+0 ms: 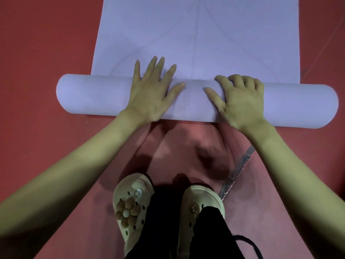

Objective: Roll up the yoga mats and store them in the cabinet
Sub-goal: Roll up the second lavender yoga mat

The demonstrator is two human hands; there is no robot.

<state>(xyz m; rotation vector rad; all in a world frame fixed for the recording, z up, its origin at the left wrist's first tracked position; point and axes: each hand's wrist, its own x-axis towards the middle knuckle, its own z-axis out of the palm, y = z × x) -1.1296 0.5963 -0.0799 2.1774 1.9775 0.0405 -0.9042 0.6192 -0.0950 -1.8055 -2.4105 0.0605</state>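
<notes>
Rolling the lilac yoga mat [196,34] across the red floor [37,43].
Left hand [153,94] spread flat, right hand [240,103] curled over the roll [196,101]; uneven pressure could skew it into a cone.

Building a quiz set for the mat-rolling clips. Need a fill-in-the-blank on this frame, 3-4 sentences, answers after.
1. The yoga mat is ____ in colour.
2. Both hands rest on the rolled part of the mat; the left hand has its fingers spread and ____.
3. The right hand has its fingers ____ over the top of the roll.
4. The left shoe carries a brown ____ charm.

Missing words: purple; straight; curled; flower
</notes>
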